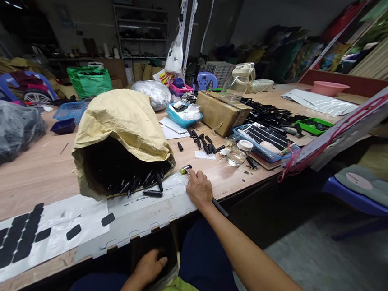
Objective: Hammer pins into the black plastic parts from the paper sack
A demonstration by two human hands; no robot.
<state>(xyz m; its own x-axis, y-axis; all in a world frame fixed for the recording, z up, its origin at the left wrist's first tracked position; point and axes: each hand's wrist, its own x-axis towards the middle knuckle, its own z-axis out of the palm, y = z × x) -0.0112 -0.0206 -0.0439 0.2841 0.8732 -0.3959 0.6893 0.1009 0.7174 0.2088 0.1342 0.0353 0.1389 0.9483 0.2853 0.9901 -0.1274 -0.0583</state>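
My right hand (199,189) is closed around the handle of a small hammer (184,169) at the table's front edge. The hammer's yellow and dark head shows past my knuckles, and its black handle sticks out behind the hand. My left hand (149,266) is low over my lap, below the table edge, with the thumb apart from the fingers and nothing visible in it. A large tan paper sack (120,120) lies on its side, its mouth facing me, full of black tube-like pieces (134,183). One black piece (152,193) lies just outside it.
Flat black patches on a white sheet (58,221) are at the left. Loose black pieces (205,144), a lidded jar (238,154), a blue basket (262,144) and a cardboard box (223,111) stand right of the sack. A blue chair (371,198) is at the right.
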